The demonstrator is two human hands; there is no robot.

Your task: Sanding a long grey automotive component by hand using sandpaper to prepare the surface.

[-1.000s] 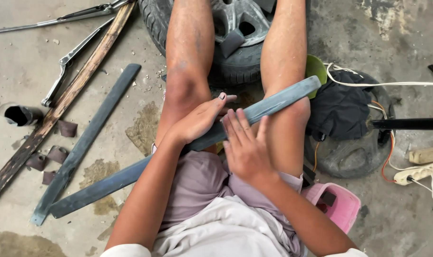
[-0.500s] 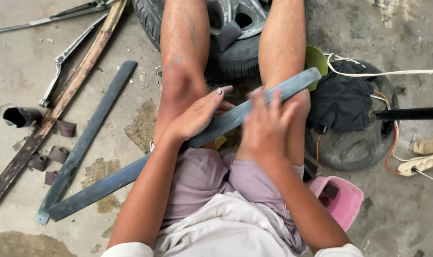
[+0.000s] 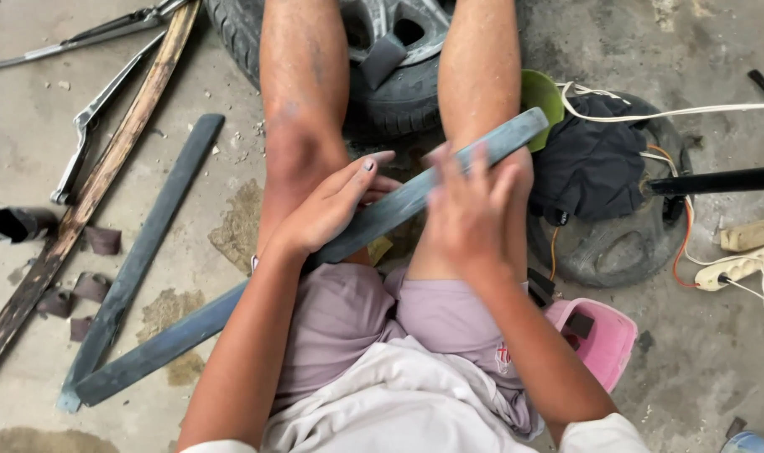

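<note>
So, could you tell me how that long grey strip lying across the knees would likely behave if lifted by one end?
The grey strip spans both knees down to the floor without visible sag, so it is probably fairly stiff. Flat and long, it should not roll, though it may swing. The left hand and right hand rest flat on it; its surface looks smooth, perhaps slippery.

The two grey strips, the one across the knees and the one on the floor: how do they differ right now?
The strip across the knees lies raised on the person's legs, under the left hand and right hand; the strip on the floor lies flat on the concrete, untouched. The knee strip looks longer and slants less steeply; the floor strip looks shorter and steeper. Both are flat, narrow, dull grey-blue, and their lower ends meet.
</note>
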